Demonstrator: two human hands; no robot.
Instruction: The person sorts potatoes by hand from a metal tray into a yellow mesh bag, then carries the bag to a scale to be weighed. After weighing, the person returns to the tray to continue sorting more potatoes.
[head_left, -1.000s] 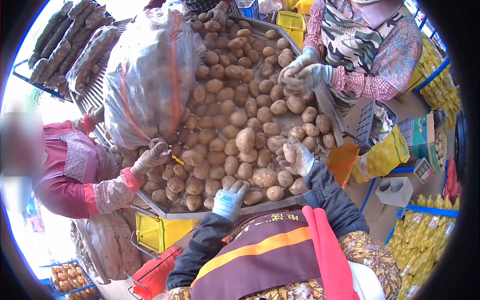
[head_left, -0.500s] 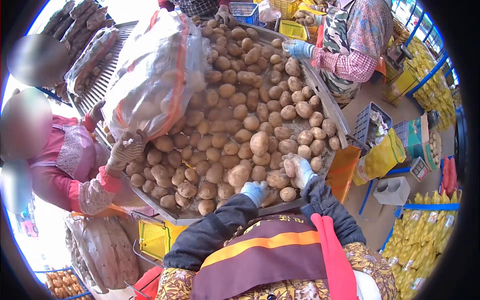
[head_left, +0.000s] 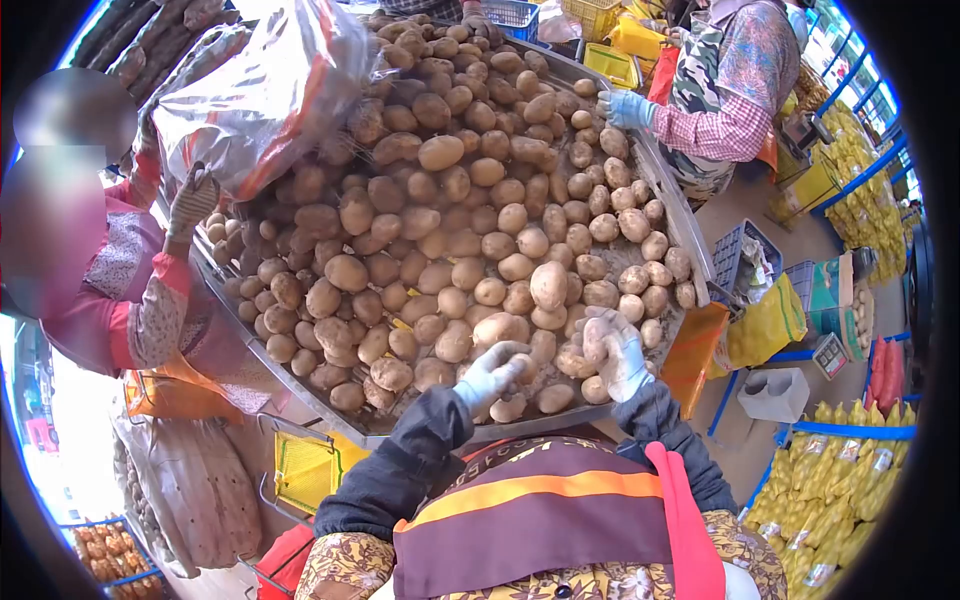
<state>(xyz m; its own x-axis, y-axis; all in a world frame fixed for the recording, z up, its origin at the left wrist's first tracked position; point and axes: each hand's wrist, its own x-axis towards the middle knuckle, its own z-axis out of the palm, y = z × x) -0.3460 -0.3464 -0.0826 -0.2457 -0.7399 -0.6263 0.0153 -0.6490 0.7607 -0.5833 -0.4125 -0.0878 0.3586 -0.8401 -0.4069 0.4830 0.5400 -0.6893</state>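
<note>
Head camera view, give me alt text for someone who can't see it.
A person's gloved left hand and right hand work over potatoes heaped on a metal-rimmed table, the right holding a potato. A large whitish sack with red stripes is at upper left; one co-worker stands near it, another at the table's right side.

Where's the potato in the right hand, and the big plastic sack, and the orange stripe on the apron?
Potato [head_left: 594, 343] in the right hand [head_left: 624, 358]: head view, its uncovered side.
Plastic sack [head_left: 262, 98]: head view, its pale side.
Orange stripe [head_left: 540, 489]: head view, about halfway along.
</note>
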